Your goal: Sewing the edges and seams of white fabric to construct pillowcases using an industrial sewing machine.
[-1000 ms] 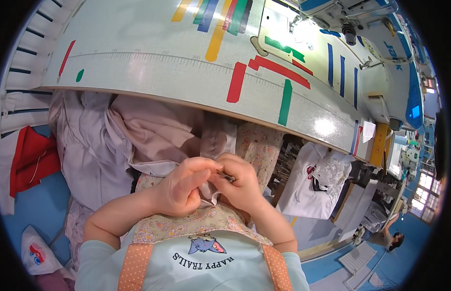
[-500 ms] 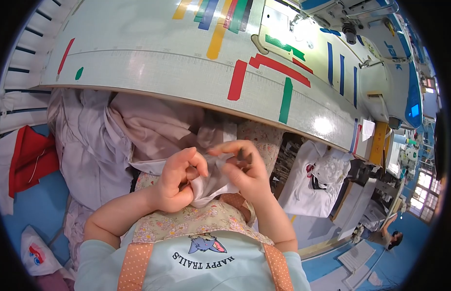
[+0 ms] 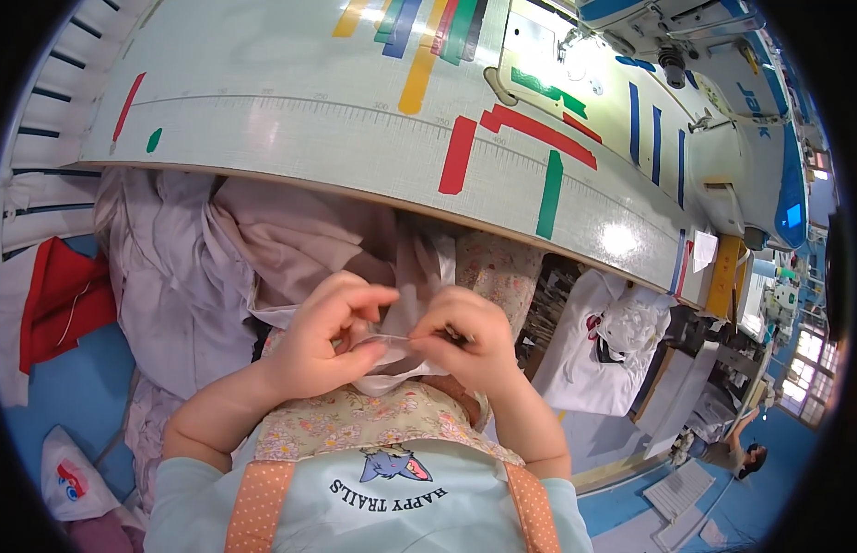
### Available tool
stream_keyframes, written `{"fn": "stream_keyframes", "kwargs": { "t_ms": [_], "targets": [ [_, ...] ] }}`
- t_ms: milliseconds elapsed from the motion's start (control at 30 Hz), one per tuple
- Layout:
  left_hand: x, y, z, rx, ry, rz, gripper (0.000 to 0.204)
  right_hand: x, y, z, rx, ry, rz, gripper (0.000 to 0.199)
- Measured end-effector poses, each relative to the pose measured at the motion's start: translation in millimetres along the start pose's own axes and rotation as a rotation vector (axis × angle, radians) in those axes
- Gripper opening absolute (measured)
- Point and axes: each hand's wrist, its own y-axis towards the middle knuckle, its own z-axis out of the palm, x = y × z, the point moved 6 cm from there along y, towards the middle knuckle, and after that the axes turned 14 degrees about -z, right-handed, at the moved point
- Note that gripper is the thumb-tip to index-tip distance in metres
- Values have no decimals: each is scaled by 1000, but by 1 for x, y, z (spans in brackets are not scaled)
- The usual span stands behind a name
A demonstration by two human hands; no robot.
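Pale fabric (image 3: 384, 380) lies between two hands above the near floral apron (image 3: 355, 422), its edge running left to right. The right hand (image 3: 470, 334) pinches it; the left hand (image 3: 320, 339) curls beside it, grip unclear.

Sewing table (image 3: 226, 55) straight before you, sewing machine (image 3: 746, 152) at its right end, measuring scale (image 3: 322, 102) along the near edge; below that edge, fabric heap (image 3: 166, 240) left of your left hand (image 3: 315, 336), bundled garment (image 3: 576, 364) right of your right hand (image 3: 473, 339).
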Motion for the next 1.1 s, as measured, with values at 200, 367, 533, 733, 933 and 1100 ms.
{"fn": "stream_keyframes", "kwargs": {
  "t_ms": [200,367,533,733,933,1100],
  "targets": [
    [-28,-9,0,-215,489,578,21,25,-15,2,65,-204,-187,16],
    [-22,-14,1,-151,451,753,20,10,-36,9,-67,226,141,12],
    [-25,-19,1,-122,476,833,24,10,-32,6,119,112,169,9],
    [-30,-21,1,-100,496,877,24,10,-29,9,209,133,166,9],
    [-29,-22,2,-124,491,920,24,8,-30,10,237,144,175,10],
    [-29,-20,3,-121,489,918,22,6,-30,9,260,143,195,10]
  ]
}}
